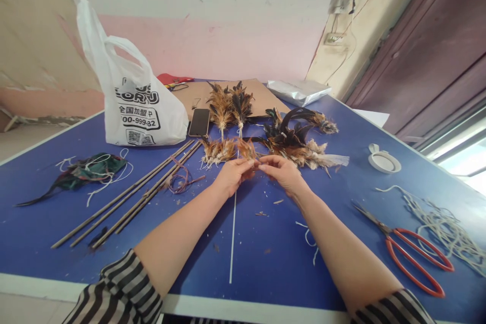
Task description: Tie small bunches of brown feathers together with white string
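My left hand (236,173) and my right hand (281,173) meet over the middle of the blue table. Between the fingertips of my left hand is a small bunch of brown feathers (247,150), its tips pointing away from me. The right thumb and forefinger pinch close to its lower end; what exactly they hold is too small to make out. Left of the hands lies a row of brown feathers (218,152). On the right is a bigger heap of brown and black feathers (292,142). Two tied feather bundles (220,106) lie beyond, on brown cardboard.
Thin sticks (132,195) and a dark feather bundle with string (94,169) lie left. A white plastic bag (144,96) stands behind them, beside a phone (199,122). Red-handled scissors (406,248), loose white string (440,225) and a tape roll (384,162) are on the right.
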### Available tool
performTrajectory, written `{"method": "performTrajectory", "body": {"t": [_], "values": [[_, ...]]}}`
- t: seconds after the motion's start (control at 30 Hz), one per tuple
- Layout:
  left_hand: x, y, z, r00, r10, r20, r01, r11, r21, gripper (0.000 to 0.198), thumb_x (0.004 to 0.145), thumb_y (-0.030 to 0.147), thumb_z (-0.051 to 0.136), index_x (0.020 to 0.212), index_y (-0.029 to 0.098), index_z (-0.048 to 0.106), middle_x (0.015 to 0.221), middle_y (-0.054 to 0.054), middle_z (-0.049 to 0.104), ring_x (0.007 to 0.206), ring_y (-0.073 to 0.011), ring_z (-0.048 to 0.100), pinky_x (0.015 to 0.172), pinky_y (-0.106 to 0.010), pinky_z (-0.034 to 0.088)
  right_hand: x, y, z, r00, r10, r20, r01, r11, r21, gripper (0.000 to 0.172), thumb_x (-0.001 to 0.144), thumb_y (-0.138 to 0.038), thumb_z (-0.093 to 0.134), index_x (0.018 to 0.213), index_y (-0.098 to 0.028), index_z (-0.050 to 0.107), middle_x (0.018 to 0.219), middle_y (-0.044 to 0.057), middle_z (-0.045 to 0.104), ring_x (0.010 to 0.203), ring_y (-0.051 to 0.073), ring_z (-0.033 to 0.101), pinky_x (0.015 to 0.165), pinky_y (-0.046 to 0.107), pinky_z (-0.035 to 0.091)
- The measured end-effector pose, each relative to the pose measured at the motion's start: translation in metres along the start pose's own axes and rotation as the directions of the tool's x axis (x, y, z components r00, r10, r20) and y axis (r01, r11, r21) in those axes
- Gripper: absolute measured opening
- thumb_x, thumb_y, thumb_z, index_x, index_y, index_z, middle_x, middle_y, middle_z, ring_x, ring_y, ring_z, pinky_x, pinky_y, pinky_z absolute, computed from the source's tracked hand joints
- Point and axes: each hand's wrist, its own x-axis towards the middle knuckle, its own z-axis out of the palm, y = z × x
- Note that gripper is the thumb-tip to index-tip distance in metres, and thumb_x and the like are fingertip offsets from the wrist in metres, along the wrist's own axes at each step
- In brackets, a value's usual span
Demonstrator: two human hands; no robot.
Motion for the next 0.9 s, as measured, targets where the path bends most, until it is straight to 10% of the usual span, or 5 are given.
{"method": "performTrajectory", "body": {"t": [0.2,0.4,0.77,0.9], "values": [[0.000,-0.001,0.001,0.993,-0.119,-0.010,0.114,0.971,-0.209,0.014,0.066,0.019,0.065,0.079,0.012,0.066,0.083,-0.008,0.066,0.074,-0.0123,0.060,0.067,-0.023,0.045,-0.008,-0.005,0.005,0.921,-0.387,-0.048,0.295,0.772,-0.563,0.022,0.068,-0.034,0.060,0.083,-0.018,0.058,0.077,0.004,0.058,0.063,0.013,0.049,0.061,0.026,0.038],[-0.005,-0.005,0.009,0.988,-0.152,0.009,0.151,0.970,-0.189,0.015,0.064,0.019,0.067,0.076,0.010,0.065,0.080,-0.008,0.065,0.066,-0.0105,0.059,0.066,-0.024,0.045,-0.012,-0.007,0.005,0.873,-0.480,0.084,0.350,0.498,-0.793,0.016,0.073,-0.033,0.057,0.073,-0.017,0.055,0.073,0.004,0.057,0.072,0.016,0.052,0.069,0.028,0.033],[0.001,-0.005,0.004,0.988,-0.048,-0.149,0.033,0.994,-0.105,0.019,0.065,0.025,0.066,0.077,0.010,0.064,0.081,-0.011,0.066,0.072,-0.0142,0.062,0.062,-0.022,0.046,0.002,0.004,-0.024,0.926,-0.378,-0.024,0.232,0.616,-0.753,0.017,0.074,-0.034,0.053,0.078,-0.020,0.062,0.077,0.003,0.059,0.066,0.014,0.052,0.061,0.024,0.036],[0.005,-0.004,-0.001,0.977,-0.032,-0.213,0.009,0.994,-0.110,0.020,0.066,0.025,0.065,0.080,0.010,0.063,0.085,-0.012,0.066,0.076,-0.0156,0.063,0.062,-0.021,0.047,0.007,0.012,-0.038,0.949,-0.315,0.001,0.161,0.484,-0.860,0.017,0.076,-0.026,0.050,0.077,-0.022,0.067,0.077,0.004,0.060,0.074,0.016,0.053,0.066,0.027,0.036]]}}
